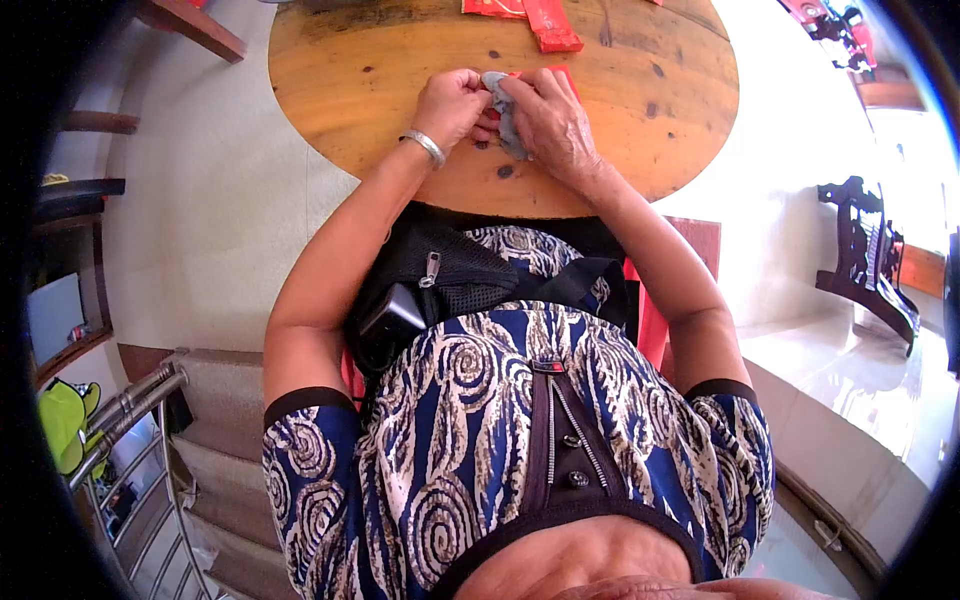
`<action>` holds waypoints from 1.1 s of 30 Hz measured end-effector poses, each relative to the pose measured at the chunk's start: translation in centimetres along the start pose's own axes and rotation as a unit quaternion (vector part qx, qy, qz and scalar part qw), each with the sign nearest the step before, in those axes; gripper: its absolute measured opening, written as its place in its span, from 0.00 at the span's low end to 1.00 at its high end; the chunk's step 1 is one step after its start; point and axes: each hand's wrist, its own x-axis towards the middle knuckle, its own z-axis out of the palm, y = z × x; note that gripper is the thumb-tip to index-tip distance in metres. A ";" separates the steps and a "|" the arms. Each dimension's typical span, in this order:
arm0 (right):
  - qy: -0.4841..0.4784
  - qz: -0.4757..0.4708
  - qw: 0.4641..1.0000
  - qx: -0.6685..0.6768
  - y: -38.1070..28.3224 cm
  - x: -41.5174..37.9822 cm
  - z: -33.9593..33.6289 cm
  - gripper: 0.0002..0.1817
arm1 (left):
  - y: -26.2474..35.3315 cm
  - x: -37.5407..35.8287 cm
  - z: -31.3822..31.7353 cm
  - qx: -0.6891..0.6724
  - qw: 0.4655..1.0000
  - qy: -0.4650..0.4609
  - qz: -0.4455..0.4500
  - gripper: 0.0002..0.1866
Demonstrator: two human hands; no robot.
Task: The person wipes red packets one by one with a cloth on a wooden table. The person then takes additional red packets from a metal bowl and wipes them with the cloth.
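The grey cloth (pixel 512 136) is at the upper middle of the frame, bunched between the two hands over the near part of the round wooden table (pixel 390 60). It looks light and limp – a soft, crumpled thing that should fold under the fingers, not break, and its creased surface seems unlikely to be slippery. The left hand (pixel 450 108), with a bracelet (pixel 425 148) at the wrist, is curled in, thumb and forefinger drawn together at the cloth's upper left edge. The right hand (pixel 556 122) bends over from the other side, its thumb and fingers closed on the upper part, while the lower end hangs loose below. A pinch near an edge would probably give the surest hold; taken by the middle, so slack a piece would likely just bunch up. A red item (pixel 573 84) shows just beside the right fingers, partly hidden by them, and red packets (pixel 553 27) lie farther up, at the top middle – thin and flat, by the look of them, and perhaps easy to crease
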 end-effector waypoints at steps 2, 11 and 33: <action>0.007 0.015 1.000 0.003 0.2 0.0 0.1 0.13 | -0.1 0.0 0.0 -0.004 1.000 -0.005 -0.005 0.03; -0.009 0.079 0.997 0.001 3.1 -0.5 -0.1 0.16 | 0.3 -0.3 -0.1 -0.015 0.999 -0.024 -0.027 0.06; 0.083 0.067 0.994 0.030 1.7 0.3 -2.6 0.17 | 0.2 -0.2 0.0 -0.001 0.999 -0.019 -0.036 0.04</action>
